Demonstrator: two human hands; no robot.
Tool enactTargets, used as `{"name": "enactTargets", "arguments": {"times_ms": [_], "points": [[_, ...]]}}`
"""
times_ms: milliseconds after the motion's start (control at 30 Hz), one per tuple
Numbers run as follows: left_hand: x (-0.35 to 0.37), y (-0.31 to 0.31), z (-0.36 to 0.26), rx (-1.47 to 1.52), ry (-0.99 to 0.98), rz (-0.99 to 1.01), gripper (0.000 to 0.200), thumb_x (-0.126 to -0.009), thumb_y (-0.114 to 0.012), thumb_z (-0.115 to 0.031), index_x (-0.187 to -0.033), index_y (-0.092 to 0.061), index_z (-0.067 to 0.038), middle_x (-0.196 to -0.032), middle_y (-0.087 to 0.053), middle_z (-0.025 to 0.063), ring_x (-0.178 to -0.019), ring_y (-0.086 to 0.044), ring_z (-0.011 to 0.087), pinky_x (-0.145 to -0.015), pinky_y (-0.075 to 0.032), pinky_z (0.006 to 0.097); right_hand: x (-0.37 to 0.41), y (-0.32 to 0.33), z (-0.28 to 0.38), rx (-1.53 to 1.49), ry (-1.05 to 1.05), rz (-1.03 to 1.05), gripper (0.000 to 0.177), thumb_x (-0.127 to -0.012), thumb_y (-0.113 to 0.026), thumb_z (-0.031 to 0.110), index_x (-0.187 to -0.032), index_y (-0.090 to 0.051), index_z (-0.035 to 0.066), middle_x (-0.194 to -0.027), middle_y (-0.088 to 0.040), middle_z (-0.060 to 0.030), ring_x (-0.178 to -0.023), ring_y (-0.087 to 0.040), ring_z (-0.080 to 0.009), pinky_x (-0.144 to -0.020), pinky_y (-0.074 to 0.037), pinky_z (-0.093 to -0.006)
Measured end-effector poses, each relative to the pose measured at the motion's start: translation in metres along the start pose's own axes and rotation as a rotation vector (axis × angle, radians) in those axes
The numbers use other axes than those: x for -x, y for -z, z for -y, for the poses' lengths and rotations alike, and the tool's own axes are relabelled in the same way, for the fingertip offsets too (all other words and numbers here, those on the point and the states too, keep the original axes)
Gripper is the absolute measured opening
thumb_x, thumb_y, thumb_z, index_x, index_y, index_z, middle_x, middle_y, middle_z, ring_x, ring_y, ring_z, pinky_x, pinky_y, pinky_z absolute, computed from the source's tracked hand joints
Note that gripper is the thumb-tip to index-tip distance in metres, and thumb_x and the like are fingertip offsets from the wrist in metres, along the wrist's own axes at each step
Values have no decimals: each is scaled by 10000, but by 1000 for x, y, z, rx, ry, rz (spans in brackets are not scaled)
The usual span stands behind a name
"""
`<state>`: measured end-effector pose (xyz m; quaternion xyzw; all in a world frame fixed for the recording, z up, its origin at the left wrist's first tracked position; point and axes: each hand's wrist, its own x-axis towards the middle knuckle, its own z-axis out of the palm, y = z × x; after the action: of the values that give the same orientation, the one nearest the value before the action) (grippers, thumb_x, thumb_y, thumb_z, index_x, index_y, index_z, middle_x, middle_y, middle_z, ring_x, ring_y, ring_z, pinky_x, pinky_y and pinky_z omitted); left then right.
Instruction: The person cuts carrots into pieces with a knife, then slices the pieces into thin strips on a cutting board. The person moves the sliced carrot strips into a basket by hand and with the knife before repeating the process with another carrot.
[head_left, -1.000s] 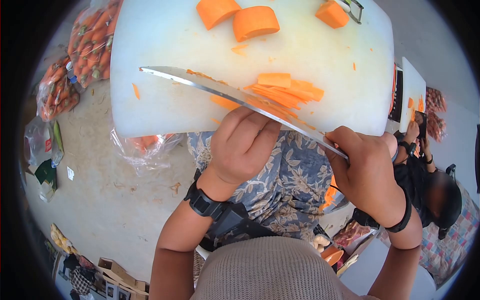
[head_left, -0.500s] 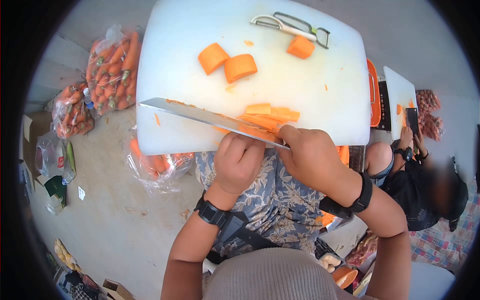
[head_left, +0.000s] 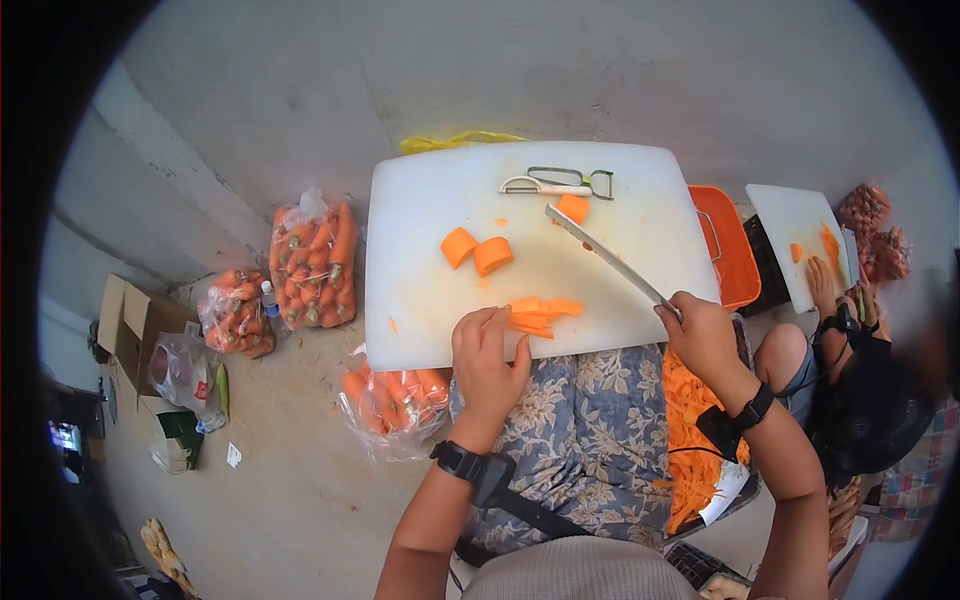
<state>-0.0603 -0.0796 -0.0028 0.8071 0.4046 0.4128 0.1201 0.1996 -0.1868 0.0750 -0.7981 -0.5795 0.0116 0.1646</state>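
Observation:
My right hand (head_left: 700, 335) is wrapped round the handle of a kitchen knife (head_left: 617, 260), held over the right side of the white cutting board (head_left: 420, 310) with its blade slanting up and left. At the board's near edge rests my left hand (head_left: 488, 362), fingers stretched and thumb apart, right beside a small pile of carrot strips (head_left: 545, 312). Farther back lie two thick carrot chunks (head_left: 459, 247) (head_left: 493, 256). Another carrot chunk (head_left: 573, 208) sits by the knife tip, below peelers (head_left: 552, 186) at the far edge.
An orange bin (head_left: 738, 275) stands right of the board, with shredded carrot (head_left: 690, 440) heaped nearer me. Bags of whole carrots (head_left: 315, 265) stand on the floor at left; another carrot bag (head_left: 395, 405) is below the board. A co-worker (head_left: 850, 400) works at another board (head_left: 790, 215).
The knife has swung from the strips up to the right in my right hand. My left hand has come off the blade and spread out. The view has tilted up, showing more wall.

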Motion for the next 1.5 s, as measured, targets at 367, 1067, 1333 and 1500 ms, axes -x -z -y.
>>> {"name": "enactTargets", "arguments": {"times_ms": [367,1067,1333,1500], "points": [[-16,-10,1,42,-38,333,810,-768,-764,-405,-1378,-434,13,-1336,-483,245,-1261,-444,419,-1057,-363,478,-8,6,-34,66,-72,228,265,-853,-652,252,-832,-672,-12,-805,-672,-220,-788,-662,-382,-712,-519,-477],[-33,-63,-34,-198,-86,141,275,-781,-688,-296,-897,-629,-53,-988,-573,136,-969,-533,325,-875,-407,461,-30,1,-38,-38,-208,316,288,-829,-639,241,-941,-712,-14,-970,-688,-230,-928,-663,-371,-830,-522,-432],[-37,-60,-26,-193,-70,158,207,-815,-640,-248,-889,-642,-55,-939,-595,121,-930,-549,319,-848,-421,444,-31,2,-38,-37,-231,325,298,-828,-644,247,-956,-710,-14,-1001,-686,-226,-953,-660,-365,-843,-520,-425],[-47,-42,-17,36,-50,210,273,-892,-604,-268,-1027,-662,-38,-1017,-637,143,-995,-575,335,-891,-436,449,-30,2,-37,-16,-203,327,305,-827,-639,250,-953,-709,-19,-979,-690,-227,-938,-666,-365,-835,-523,-425]]}}
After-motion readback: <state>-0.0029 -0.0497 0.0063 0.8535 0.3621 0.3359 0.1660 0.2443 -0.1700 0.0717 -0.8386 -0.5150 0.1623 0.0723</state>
